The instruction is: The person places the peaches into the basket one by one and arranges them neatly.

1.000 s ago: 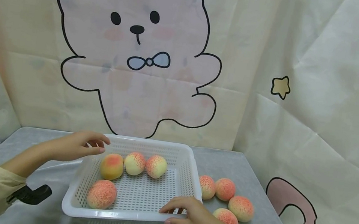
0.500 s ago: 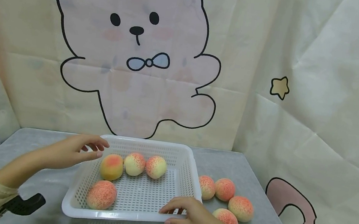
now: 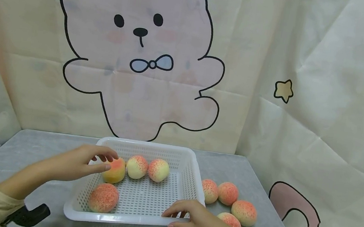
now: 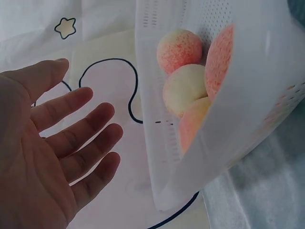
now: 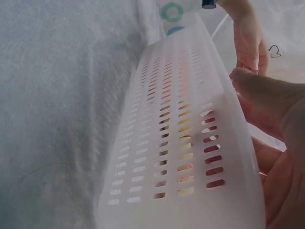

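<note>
A white perforated plastic basket (image 3: pixel 126 220) sits on the table with several peaches in it. Along its back are a yellow-orange peach (image 3: pixel 116 174) and two pale, red-speckled peaches (image 3: pixel 137 167); a redder peach (image 3: pixel 103 198) lies at front left. Above the basket's left side, my left hand (image 3: pixel 83 164) hovers with fingers spread and holds nothing. It partly covers the yellow-orange peach in the head view, and the left wrist view shows its palm (image 4: pixel 40 157) apart from the basket. My right hand (image 3: pixel 202 223) grips the front rim near the right corner, fingers inside, thumb outside.
Several more peaches (image 3: pixel 228 193) lie on the grey table (image 3: pixel 227 165) just right of the basket, one partly behind my right hand. A cartoon-printed cloth (image 3: pixel 170 100) hangs behind the table, with more cloth at both sides. A black strap piece (image 3: pixel 30 216) hangs by my left wrist.
My left hand drew back slightly to the left, then moved right and lower, now overlapping the yellow-orange peach in the head view. My right hand, the basket and the peaches stay put.
</note>
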### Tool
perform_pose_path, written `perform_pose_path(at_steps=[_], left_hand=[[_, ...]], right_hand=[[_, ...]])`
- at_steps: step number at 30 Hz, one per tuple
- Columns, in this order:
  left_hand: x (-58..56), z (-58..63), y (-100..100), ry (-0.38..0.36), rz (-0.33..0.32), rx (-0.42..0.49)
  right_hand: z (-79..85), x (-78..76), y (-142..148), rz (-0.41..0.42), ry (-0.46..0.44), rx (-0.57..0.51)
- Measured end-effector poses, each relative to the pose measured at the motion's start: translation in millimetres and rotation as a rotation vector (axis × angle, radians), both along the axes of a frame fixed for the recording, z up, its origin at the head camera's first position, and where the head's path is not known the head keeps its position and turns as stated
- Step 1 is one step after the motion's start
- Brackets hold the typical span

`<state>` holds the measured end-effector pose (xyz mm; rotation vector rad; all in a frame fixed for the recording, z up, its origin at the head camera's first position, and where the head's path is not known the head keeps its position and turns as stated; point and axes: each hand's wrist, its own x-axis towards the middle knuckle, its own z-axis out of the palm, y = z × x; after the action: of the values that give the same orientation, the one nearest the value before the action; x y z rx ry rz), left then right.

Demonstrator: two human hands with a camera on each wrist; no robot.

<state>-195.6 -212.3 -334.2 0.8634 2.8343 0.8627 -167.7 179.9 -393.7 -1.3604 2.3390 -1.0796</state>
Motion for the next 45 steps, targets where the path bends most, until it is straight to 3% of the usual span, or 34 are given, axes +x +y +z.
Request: perform_pose_path(at_steps=[8, 15, 21, 26, 31, 37, 45], left_hand=[[12.2, -3.1, 12, -0.031, -0.051, 0.003], [22.8, -15.1, 21, -0.067, -0.151, 0.061], [29.9, -27.9, 27, -0.122, -0.239, 0.117], [33.6, -34.2, 31, -0.201, -0.311, 0.16], [38.7, -37.1, 31, -0.301, -0.383, 0.101], [42.1, -41.7, 29, -0.332, -0.496, 0.067], [42.8, -51.2, 27, -0.388, -0.52, 0.133]], right_hand=[[4.9, 1.3, 1, 0.008, 0.059, 0.062], [8.1, -0.5, 3, -0.026, 0.017, 0.073], [13.4, -3.1, 5, -0.033, 0.04, 0.038], [19.1, -4.5, 13, -0.093, 0.011, 0.035], [30.1, -8.7, 21, -0.156, 0.005, 0.02], [41.1, -14.0, 30, -0.222, 0.048, -0.022], [45.1, -15.8, 47, -0.313, 0.025, -0.056]])
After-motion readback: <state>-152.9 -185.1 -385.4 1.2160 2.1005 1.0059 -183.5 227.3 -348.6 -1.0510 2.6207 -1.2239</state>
